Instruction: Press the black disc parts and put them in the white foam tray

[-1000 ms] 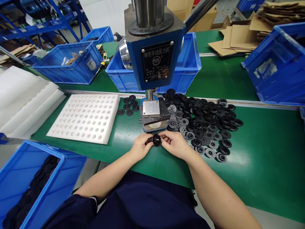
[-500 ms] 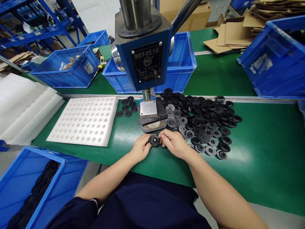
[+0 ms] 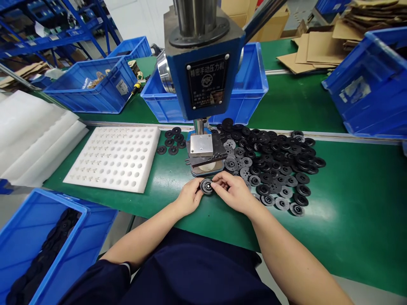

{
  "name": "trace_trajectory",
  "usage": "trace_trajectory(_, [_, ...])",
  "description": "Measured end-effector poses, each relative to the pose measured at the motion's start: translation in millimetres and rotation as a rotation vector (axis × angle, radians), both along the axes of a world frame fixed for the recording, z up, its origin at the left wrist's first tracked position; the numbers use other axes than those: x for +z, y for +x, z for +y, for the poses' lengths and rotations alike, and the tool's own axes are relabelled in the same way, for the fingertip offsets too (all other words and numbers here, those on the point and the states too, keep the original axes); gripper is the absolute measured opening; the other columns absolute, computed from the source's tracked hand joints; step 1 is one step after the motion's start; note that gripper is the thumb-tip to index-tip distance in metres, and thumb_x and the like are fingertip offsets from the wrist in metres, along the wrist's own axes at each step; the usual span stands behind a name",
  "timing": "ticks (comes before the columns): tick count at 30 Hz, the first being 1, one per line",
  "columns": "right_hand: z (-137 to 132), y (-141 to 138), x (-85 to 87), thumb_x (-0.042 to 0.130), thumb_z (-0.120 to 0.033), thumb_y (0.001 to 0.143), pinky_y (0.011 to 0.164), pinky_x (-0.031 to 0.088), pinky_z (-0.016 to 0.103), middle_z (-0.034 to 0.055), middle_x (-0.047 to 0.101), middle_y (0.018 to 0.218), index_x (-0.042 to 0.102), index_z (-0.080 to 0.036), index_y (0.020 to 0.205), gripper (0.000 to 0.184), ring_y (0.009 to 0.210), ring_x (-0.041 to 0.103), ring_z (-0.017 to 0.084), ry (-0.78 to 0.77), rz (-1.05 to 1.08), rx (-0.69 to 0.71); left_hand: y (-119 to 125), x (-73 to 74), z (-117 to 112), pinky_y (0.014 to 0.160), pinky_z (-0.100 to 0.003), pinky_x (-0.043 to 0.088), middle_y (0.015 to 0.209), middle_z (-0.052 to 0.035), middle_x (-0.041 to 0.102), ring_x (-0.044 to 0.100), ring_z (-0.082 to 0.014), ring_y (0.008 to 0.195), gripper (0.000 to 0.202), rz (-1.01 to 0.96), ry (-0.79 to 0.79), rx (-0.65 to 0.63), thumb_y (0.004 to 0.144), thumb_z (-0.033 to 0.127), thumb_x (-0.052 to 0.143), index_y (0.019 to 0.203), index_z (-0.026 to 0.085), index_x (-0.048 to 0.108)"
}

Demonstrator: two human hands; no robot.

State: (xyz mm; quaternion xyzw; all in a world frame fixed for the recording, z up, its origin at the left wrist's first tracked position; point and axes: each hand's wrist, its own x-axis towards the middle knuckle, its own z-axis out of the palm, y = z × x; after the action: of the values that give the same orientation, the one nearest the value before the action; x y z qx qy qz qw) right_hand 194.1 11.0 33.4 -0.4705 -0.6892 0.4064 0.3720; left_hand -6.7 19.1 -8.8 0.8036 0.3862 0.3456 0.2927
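Head view: the left hand (image 3: pixel 188 197) clamps the disc (image 3: pixel 205 187), which might slip if the right hand (image 3: pixel 233 192), grip unclear, pushes unevenly.

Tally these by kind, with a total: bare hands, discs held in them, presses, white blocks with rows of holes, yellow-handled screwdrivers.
Bare hands: 2, left hand and right hand
Held black disc: 1
Press: 1
White holed block: 1
Screwdriver: 1
Total: 6

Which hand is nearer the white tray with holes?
Left: the left hand, pinching the black disc, is right of the white tray; the right hand is farther right, at the disc's right edge.
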Motion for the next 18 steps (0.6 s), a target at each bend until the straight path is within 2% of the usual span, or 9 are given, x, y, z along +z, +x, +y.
trace_trajectory(4, [1,1,1.5,0.057,-0.030,0.088,0.060,0.051,0.022,0.0017,0.069,0.075,0.061,-0.019,0.096,0.014,0.062,0.062,0.011,-0.016,-0.007,0.014,-1,-0.1,1,0.077,-0.034,0.053,0.096,-0.0088,0.067,0.063,-0.0202,0.085,0.022,0.043,0.035,-0.024,0.091,0.015,0.048,0.111,0.018,0.055])
trace_trajectory(10, [5,9,2.8,0.064,-0.029,0.084,0.058,0.050,0.021,0.0005,0.069,0.070,0.067,-0.019,0.085,0.011,0.061,0.063,0.011,-0.073,-0.057,0.061,-1,0.0,2,0.083,-0.038,0.053,0.099,-0.0103,0.068,0.063,-0.0219,0.091,0.021,0.074,0.074,-0.056,0.094,0.015,0.045,0.110,0.018,0.058])
trace_trajectory(18, [6,10,4.1,0.062,-0.025,0.083,0.056,0.049,0.020,0.0008,0.069,0.070,0.066,-0.018,0.081,0.009,0.059,0.062,0.010,-0.077,-0.039,0.066,2,5.9,1,0.078,-0.038,0.054,0.094,-0.0095,0.069,0.065,-0.0211,0.085,0.018,0.065,0.124,-0.050,0.097,0.020,0.045,0.109,0.017,0.059])
